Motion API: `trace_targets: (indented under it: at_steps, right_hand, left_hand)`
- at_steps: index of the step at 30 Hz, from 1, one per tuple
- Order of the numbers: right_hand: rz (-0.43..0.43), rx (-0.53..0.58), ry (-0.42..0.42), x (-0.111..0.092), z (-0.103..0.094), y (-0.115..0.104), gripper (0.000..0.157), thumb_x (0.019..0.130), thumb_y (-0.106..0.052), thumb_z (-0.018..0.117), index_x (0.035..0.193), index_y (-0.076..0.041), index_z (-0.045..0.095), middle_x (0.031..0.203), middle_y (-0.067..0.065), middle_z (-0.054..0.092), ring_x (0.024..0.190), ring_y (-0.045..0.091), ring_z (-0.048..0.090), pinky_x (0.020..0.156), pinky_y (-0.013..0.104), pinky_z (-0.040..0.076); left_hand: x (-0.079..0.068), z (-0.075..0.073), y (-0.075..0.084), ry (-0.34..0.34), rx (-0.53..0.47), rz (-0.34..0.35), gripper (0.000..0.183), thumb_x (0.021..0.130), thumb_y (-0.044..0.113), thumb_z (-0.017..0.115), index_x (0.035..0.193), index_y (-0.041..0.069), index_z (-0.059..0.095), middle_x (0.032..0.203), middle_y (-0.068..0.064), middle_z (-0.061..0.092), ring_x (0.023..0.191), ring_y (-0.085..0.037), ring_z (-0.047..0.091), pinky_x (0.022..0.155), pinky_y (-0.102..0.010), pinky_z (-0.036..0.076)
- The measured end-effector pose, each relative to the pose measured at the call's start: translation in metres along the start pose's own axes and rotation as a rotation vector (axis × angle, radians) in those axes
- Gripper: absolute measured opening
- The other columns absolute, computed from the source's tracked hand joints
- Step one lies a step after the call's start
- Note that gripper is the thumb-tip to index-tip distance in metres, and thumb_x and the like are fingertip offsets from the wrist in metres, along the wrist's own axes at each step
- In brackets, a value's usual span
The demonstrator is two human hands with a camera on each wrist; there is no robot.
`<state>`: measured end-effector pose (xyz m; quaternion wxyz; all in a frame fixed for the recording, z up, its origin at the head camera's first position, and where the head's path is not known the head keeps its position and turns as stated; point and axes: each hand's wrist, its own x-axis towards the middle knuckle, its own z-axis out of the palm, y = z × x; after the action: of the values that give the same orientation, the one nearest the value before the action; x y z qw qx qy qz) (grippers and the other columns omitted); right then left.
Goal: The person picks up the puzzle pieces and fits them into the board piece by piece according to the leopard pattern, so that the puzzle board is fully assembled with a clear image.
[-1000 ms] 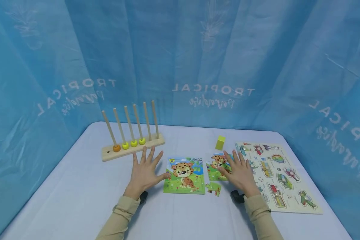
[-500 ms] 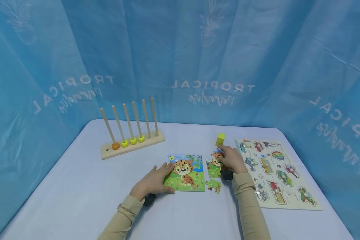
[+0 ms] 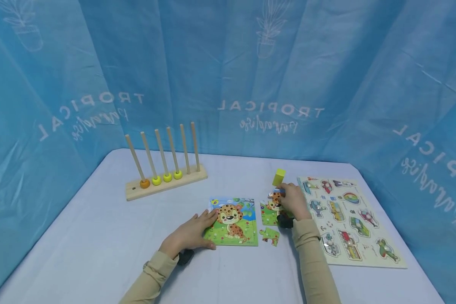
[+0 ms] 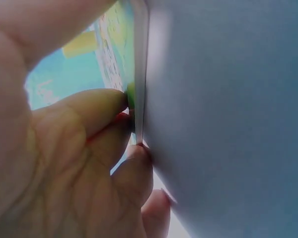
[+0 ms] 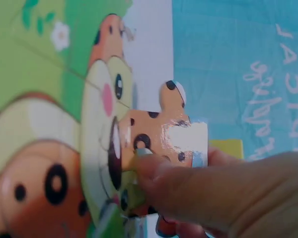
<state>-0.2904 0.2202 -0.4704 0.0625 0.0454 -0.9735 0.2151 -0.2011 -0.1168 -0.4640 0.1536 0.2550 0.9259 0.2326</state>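
Observation:
My left hand (image 3: 190,231) rests against the left edge of a square leopard picture board (image 3: 237,240), fingertips on its upper left and thumb at the lower left corner. In the left wrist view, fingers (image 4: 97,106) touch the board's thin edge. With thumb and finger my right hand (image 3: 294,200) pinches a spotted orange jigsaw piece (image 5: 161,131), tilted up over the second leopard picture (image 3: 267,216) made of jigsaw pieces. The right hand hides part of that picture. A green jigsaw piece (image 3: 270,236) lies just below it.
A yellow block (image 3: 278,177) stands just beyond the right hand. A peg puzzle board (image 3: 368,249) with vehicle shapes lies at the right. A wooden bead stand (image 3: 167,183) with upright rods is at the back left. Blue curtain (image 3: 228,76) surrounds the white table.
Both spread hands have come down: the left onto the picture board's left edge, the right onto the second picture. The right hand now lifts a jigsaw piece from it.

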Motion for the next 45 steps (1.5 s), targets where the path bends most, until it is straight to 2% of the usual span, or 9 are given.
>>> trace_targets:
  at_steps: [4,8,14,17,24,30,37,40,45]
  right_hand:
    - [0.001,0.094,0.018,-0.003,-0.006,-0.004,0.023,0.092,-0.006,0.064,0.114,-0.005,0.069,0.108,0.021,0.070,0.064,0.022,0.055,0.053,0.034,0.043]
    - [-0.003,0.150,0.054,-0.004,-0.009,-0.012,0.021,0.095,-0.012,0.061,0.113,-0.007,0.069,0.102,0.020,0.071,0.049,0.016,0.042,0.044,0.027,0.032]
    - [0.018,0.036,0.080,-0.005,-0.004,-0.014,0.020,0.098,-0.017,0.058,0.115,-0.010,0.065,0.065,0.011,0.063,0.044,0.014,0.038,0.041,0.025,0.029]
    - [-0.007,-0.002,0.104,-0.005,-0.001,-0.011,0.021,0.098,-0.015,0.057,0.117,-0.009,0.064,0.059,0.010,0.057,0.043,0.016,0.037,0.040,0.025,0.028]
    - [0.000,0.055,0.049,-0.003,0.005,-0.005,0.032,0.089,-0.004,0.065,0.120,-0.006,0.063,0.089,0.016,0.063,0.066,0.022,0.054,0.055,0.033,0.044]
    - [0.019,0.102,0.038,-0.004,0.006,-0.005,0.014,0.092,-0.011,0.066,0.104,-0.005,0.069,0.092,0.015,0.064,0.073,0.024,0.059,0.061,0.035,0.050]
    - [-0.125,0.096,-0.162,-0.004,0.010,-0.012,0.035,0.090,-0.017,0.069,0.124,-0.012,0.065,0.128,0.017,0.058,0.101,0.036,0.053,0.085,0.050,0.049]
    - [-0.160,0.068,-0.169,-0.004,0.013,-0.018,0.031,0.092,-0.016,0.066,0.123,-0.013,0.066,0.127,0.014,0.058,0.099,0.035,0.052,0.083,0.048,0.048]
    - [-0.168,0.020,-0.083,-0.005,0.018,-0.024,0.021,0.096,-0.020,0.061,0.112,-0.011,0.071,0.115,0.015,0.058,0.102,0.036,0.056,0.082,0.046,0.052]
  left_hand:
    - [0.000,-0.001,0.001,0.004,-0.004,0.012,0.094,0.079,0.037,0.078,0.152,0.004,0.030,0.161,-0.013,0.023,0.149,-0.038,0.017,0.123,-0.056,0.016]
    - [0.001,0.001,0.001,0.002,-0.008,0.004,0.093,0.079,0.037,0.078,0.152,0.004,0.030,0.161,-0.012,0.022,0.149,-0.037,0.017,0.123,-0.055,0.016]
    - [0.001,0.004,-0.002,0.001,-0.019,0.007,0.094,0.079,0.038,0.077,0.152,0.005,0.029,0.161,-0.013,0.022,0.149,-0.037,0.017,0.123,-0.056,0.016]
    - [0.001,0.005,-0.003,0.006,-0.019,0.007,0.094,0.079,0.038,0.078,0.152,0.005,0.029,0.161,-0.013,0.022,0.149,-0.036,0.017,0.123,-0.056,0.016]
    - [0.003,0.006,-0.004,0.015,-0.021,-0.003,0.094,0.078,0.039,0.078,0.152,0.005,0.030,0.161,-0.012,0.022,0.150,-0.036,0.017,0.123,-0.055,0.015]
    - [0.002,0.004,-0.002,0.014,-0.020,-0.003,0.094,0.078,0.038,0.078,0.152,0.005,0.030,0.161,-0.012,0.023,0.150,-0.036,0.017,0.123,-0.055,0.016]
    - [0.001,0.003,-0.001,0.014,-0.012,0.000,0.094,0.078,0.038,0.078,0.151,0.004,0.031,0.161,-0.012,0.023,0.149,-0.036,0.018,0.123,-0.055,0.016]
    - [0.001,0.003,-0.001,0.017,-0.007,0.005,0.094,0.078,0.037,0.078,0.152,0.004,0.030,0.161,-0.012,0.023,0.149,-0.036,0.018,0.123,-0.055,0.017]
    - [0.001,0.003,-0.002,0.019,-0.010,0.005,0.093,0.079,0.037,0.078,0.152,0.005,0.030,0.161,-0.012,0.023,0.149,-0.036,0.018,0.123,-0.055,0.016]
